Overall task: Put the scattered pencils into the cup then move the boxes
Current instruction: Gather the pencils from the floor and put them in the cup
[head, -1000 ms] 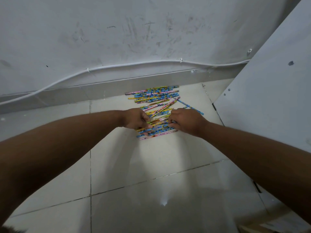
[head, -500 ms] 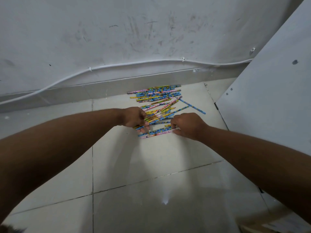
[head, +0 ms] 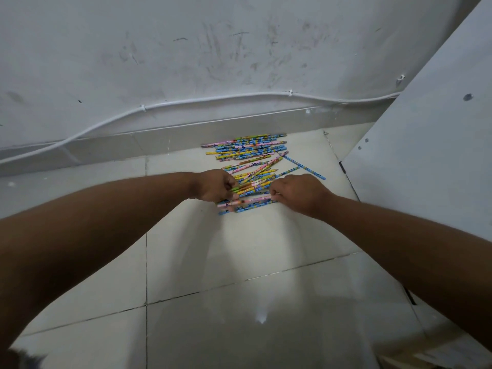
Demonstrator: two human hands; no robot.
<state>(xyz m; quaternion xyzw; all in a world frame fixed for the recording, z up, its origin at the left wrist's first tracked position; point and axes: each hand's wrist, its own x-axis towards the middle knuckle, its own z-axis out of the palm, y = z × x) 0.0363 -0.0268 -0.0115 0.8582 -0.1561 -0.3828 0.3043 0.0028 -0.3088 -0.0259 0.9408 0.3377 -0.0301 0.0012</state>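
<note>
With left hand point(head: 217, 186) and right hand point(head: 295, 193), gripping with curled fingers opposite ends of the nearest pencils point(head: 250, 150) in the heap on the floor point(head: 239, 262) beside the wall point(head: 239, 62). Likely needing: squeezing inward, squaring ends, lifting level. Seeing no cup.

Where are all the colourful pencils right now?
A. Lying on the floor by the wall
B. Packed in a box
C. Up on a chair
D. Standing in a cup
A: the pencils lie spread flat on the floor tiles just in front of the wall, and the left hand and the right hand pinch the nearest ones. No cup is in view.
</note>
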